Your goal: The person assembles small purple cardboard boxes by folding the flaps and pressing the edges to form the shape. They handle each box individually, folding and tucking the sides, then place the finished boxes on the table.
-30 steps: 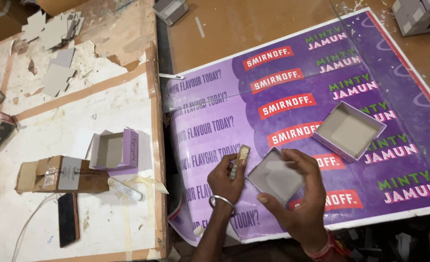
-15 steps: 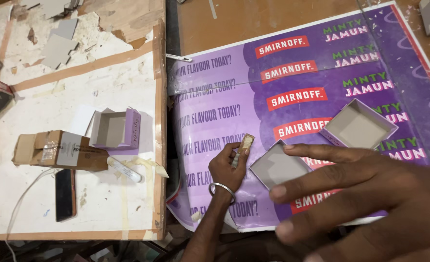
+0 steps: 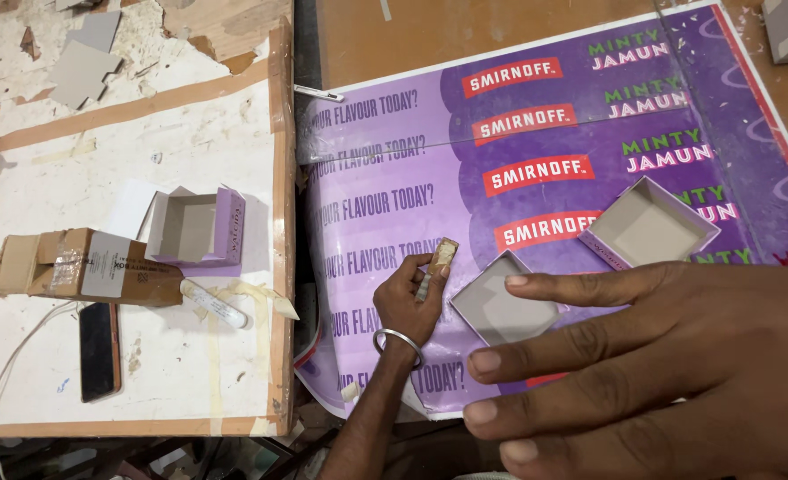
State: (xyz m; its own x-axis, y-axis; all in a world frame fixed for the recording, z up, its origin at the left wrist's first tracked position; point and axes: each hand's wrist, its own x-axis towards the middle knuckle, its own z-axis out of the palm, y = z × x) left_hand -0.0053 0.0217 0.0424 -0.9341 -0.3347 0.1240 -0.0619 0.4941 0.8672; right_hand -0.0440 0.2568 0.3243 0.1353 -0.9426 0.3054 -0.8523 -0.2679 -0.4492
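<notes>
Purple printed sheet [image 3: 536, 213] covers the right part of the bench [image 3: 127, 151], and the work takes place on its near portion. The left hand [image 3: 409, 298] rests on the sheet with its fingers clamped together on a small tan brush-like tool [image 3: 441, 258], whose tip points far and to the right. Just to the right of that hand, a shallow grey cardboard tray [image 3: 504, 308] lies flat and open side up; its low walls are folded square and its inside is bare. The right hand [image 3: 652, 373] is raised very close to the camera with its fingers spread apart and holds nothing; it covers the near right corner of the view. By judgement, the step in hand is the preparation of the tray with the tool, and the next move calls for the tool tip to meet the tray wall while the free hand steadies the tray. A second, larger tray [image 3: 650, 222] lies farther right. A purple open box [image 3: 196, 227] stands on the white board at left.
</notes>
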